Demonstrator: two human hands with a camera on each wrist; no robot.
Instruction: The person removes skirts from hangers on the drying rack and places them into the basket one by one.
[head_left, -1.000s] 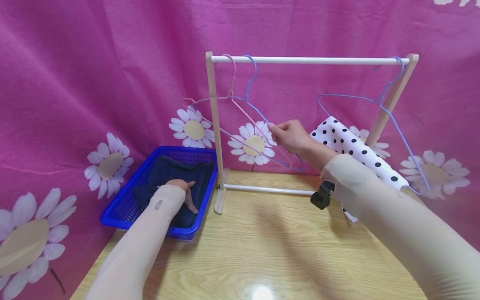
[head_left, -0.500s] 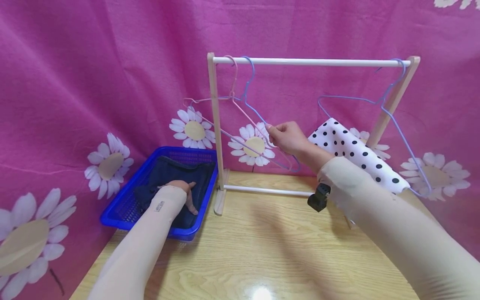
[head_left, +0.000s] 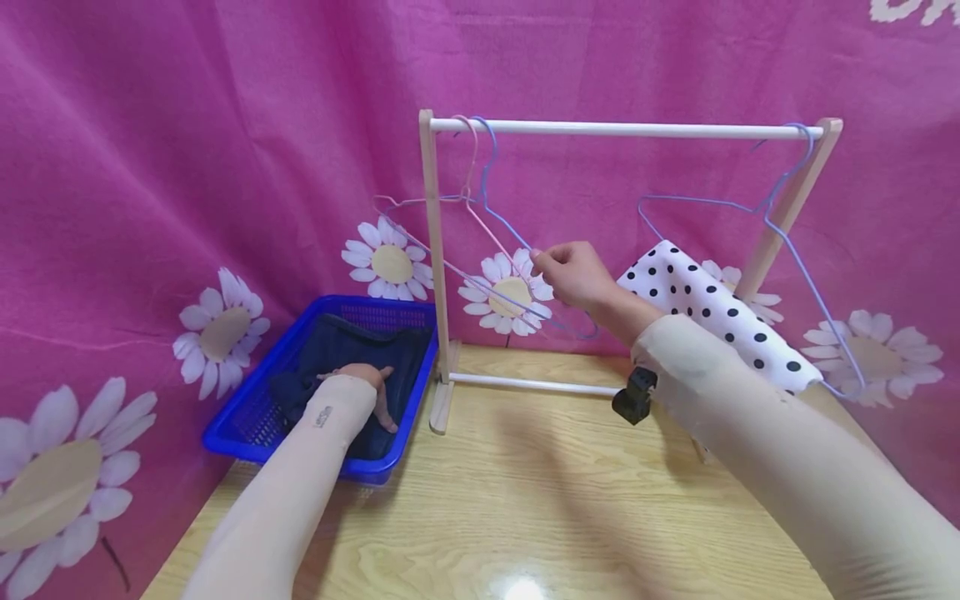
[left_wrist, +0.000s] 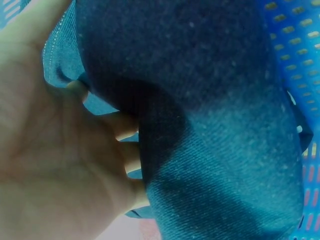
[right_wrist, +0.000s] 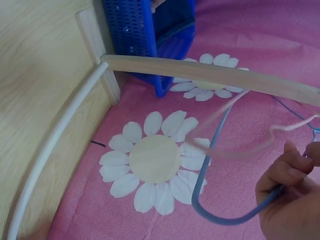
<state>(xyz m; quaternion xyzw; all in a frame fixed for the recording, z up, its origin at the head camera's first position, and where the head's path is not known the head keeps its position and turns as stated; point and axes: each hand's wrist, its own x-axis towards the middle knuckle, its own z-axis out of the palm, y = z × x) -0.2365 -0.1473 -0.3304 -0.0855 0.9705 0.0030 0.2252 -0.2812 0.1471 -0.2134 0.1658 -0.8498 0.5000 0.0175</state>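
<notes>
Hung by its hook near the left end of a smooth white rail (head_left: 637, 129) beside 1 pink hanger (right_wrist: 237, 153), the thin-wire blue hanger (right_wrist: 227, 220) is pinched by the right hand (head_left: 573, 273), its gripped arm sloping down to the right in the head view. The left hand (left_wrist: 65, 150) reaches into 1 perforated plastic basket (head_left: 240, 448), fingers tucked under a fold of twill-woven dark denim (left_wrist: 225, 165), though whether they grasp it cannot be told. Of 3 hangers, 2 are blue, and the rightmost carries 1 polka-dot cloth (head_left: 705, 296).
</notes>
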